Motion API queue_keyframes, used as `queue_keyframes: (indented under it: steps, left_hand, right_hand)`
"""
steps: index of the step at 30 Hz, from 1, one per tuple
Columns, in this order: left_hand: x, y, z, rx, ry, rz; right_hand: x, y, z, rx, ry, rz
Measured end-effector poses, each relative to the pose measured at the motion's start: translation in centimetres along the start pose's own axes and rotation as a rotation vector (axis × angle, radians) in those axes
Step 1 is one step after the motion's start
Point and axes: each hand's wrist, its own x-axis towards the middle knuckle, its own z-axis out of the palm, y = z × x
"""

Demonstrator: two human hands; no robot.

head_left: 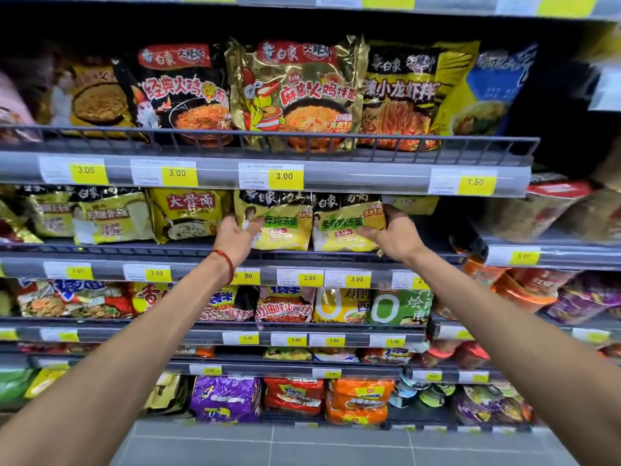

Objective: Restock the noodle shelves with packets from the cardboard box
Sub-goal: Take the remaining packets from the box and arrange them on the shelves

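Two yellow noodle packets with black tops stand side by side on the second shelf (336, 255). My left hand (237, 235) grips the left edge of the left yellow packet (285, 227), thumb across its front. My right hand (391, 235) grips the right edge of the right yellow packet (339, 227), fingers curled round its side. Both arms reach up from the bottom corners. A red string circles my left wrist. The cardboard box is out of view.
Noodle packets fill the shelves above and below, behind wire rails with yellow price tags. A gold packet (295, 95) stands right above my hands. Cup noodles (524, 290) sit on the shelving to the right. Grey floor tiles (302, 445) lie below.
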Motion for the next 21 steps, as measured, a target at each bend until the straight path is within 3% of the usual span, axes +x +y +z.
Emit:
queue_keyframes:
  steps: [6, 14, 21]
  left_hand:
    - [1.3, -0.4, -0.6, 0.130, -0.021, -0.022]
    - [2.0, -0.7, 0.2, 0.128, 0.029, 0.133]
    - [2.2, -1.0, 0.5, 0.227, 0.078, 0.110]
  right_hand:
    - [4.0, 1.7, 0.7, -0.121, 0.125, 0.008]
    - [6.2, 0.6, 1.8, -0.440, 0.210, 0.068]
    - [6.7, 0.0, 3.8, -0.416, 0.187, 0.158]
